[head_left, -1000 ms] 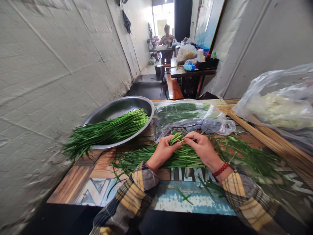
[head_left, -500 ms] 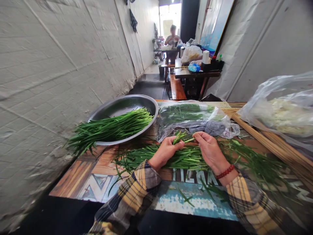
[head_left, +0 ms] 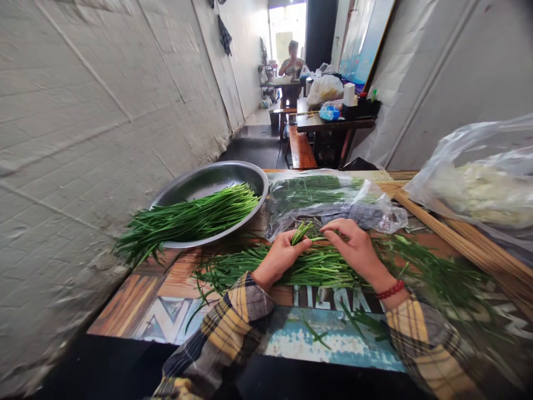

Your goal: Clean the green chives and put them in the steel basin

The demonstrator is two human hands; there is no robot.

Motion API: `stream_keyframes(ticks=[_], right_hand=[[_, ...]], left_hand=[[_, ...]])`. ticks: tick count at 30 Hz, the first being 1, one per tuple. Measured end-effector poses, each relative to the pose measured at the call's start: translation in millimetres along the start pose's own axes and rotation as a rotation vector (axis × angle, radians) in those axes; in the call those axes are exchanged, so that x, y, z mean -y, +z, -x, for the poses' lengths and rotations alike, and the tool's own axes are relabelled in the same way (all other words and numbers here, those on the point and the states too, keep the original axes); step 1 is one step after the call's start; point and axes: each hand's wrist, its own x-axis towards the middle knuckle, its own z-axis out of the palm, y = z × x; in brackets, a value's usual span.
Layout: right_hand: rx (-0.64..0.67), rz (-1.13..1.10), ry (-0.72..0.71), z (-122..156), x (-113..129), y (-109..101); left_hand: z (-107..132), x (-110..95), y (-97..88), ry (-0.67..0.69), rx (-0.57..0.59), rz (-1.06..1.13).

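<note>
My left hand [head_left: 280, 256] is closed round a small bunch of green chives [head_left: 300, 232], their cut ends sticking up past my thumb. My right hand [head_left: 352, 247] pinches a single chive stem beside that bunch, fingertips almost touching the left thumb. Both hands rest over a loose pile of chives [head_left: 316, 266] spread across the painted wooden table [head_left: 166, 300]. A metal basin [head_left: 208, 180] at the left holds a neat heap of sorted chives [head_left: 187, 219] hanging over its rim.
A clear plastic bag of chives [head_left: 328, 200] lies behind my hands. A bundle of bamboo skewers [head_left: 462, 239] and a big plastic bag of pale vegetables [head_left: 478, 183] are at the right. A tiled wall runs along the left. Far back, a person sits at a cluttered table [head_left: 333, 119].
My right hand drew slightly away from the bunch with a stem, then came back close to my left thumb. The left hand kept its bunch in place.
</note>
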Motion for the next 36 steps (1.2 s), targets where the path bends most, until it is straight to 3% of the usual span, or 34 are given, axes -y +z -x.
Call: stream_keyframes(ticks=[3,11,14,19,24,30,36], right_hand=[[0.035,0.043,-0.034,0,3,9],[-0.114,-0.199,0.253,1,-5,7],[-0.155,-0.214,0.245,1,-4,2],[0.009,-0.020,0.042,-1,4,2],[0.131,-0.008,0.062,1,-1,10],[-0.014,0.121,-0.111,2,-1,15],[-0.169,0.066,0.044,0,-5,4]], left_hand=[[0,0,0.4,0.004,0.020,-0.023],[0,-4,-1.5,-0.067,0.006,0.075],[0,-5,-0.9,-0.054,-0.004,0.056],[0,-4,1.0,-0.019,0.001,0.026],[0,-3,1.7,-0.011,0.030,0.012],[0,-6,0.4,-0.051,0.008,0.062],[0,-5,-1.2,-0.056,-0.007,0.030]])
